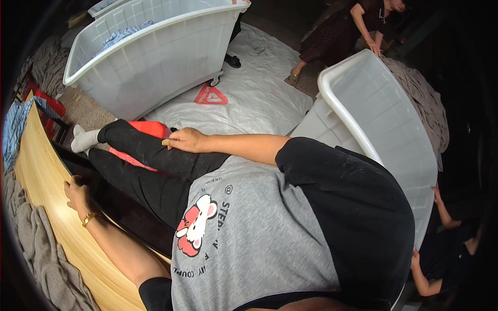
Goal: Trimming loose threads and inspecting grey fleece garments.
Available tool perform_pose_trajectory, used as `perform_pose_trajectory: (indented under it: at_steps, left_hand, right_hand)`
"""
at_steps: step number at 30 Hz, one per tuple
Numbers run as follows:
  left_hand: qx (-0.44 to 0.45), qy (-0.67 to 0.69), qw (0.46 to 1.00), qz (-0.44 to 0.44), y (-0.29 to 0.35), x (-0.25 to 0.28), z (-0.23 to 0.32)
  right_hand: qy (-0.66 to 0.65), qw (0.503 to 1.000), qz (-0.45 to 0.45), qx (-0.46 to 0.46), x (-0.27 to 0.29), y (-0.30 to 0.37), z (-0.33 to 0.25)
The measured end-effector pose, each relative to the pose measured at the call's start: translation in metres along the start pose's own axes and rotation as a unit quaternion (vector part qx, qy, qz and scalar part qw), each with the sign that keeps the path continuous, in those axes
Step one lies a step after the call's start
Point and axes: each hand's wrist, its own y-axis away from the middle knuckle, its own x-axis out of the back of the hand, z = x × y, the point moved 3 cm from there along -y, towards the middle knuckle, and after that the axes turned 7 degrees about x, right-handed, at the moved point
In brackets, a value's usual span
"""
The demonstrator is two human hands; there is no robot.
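Observation:
My left hand (78, 196), with a gold bracelet at the wrist, rests at the edge of a light wood-grain tabletop (44, 168). Its fingers are apart and hold nothing. Over my dark trousers (150, 171) lies my right hand (188, 140), its fingers curled together. A small tan patch shows at its fingertips; whether that is a held piece or a covering on a finger, I cannot tell. A crumpled grey-brown cloth (44, 249) lies along the tabletop's far left side, and a blue striped cloth (15, 132) hangs at its upper corner.
A white wheeled bin (150, 65) with blue striped cloth inside stands at the upper left. At the right, people hold a second white bin (358, 111) beside grey-brown cloth (423, 98). White sheeting (254, 103) covers the floor between. A red plastic seat (148, 128) is beneath my legs.

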Motion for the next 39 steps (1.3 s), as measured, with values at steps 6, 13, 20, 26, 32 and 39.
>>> perform_pose_trajectory:
  at_steps: [6,13,20,26,32,39]
  left_hand:
    - [-0.004,0.004,1.000,0.011,0.001,0.003,0.006]
    - [0.000,-0.003,1.000,0.003,-0.006,0.001,0.003]
    - [0.008,-0.007,1.000,-0.007,-0.003,0.001,0.004]
    - [0.015,-0.016,1.000,-0.018,0.005,0.002,0.010]
    - [0.009,0.016,0.998,0.068,-0.020,-0.006,-0.015]
    - [0.029,0.050,0.997,0.051,-0.005,0.019,-0.012]
  right_hand:
    - [-0.006,1.000,-0.024,-0.014,0.008,-0.005,0.000]
    - [-0.008,1.000,-0.014,0.002,0.010,-0.008,0.003]
    - [-0.016,1.000,-0.008,-0.009,0.013,-0.002,-0.001]
    - [-0.028,1.000,0.004,-0.003,0.013,0.003,0.003]
    - [-0.048,0.998,0.034,0.022,0.011,-0.018,-0.022]
    - [-0.093,0.994,0.007,-0.051,-0.017,-0.026,-0.031]
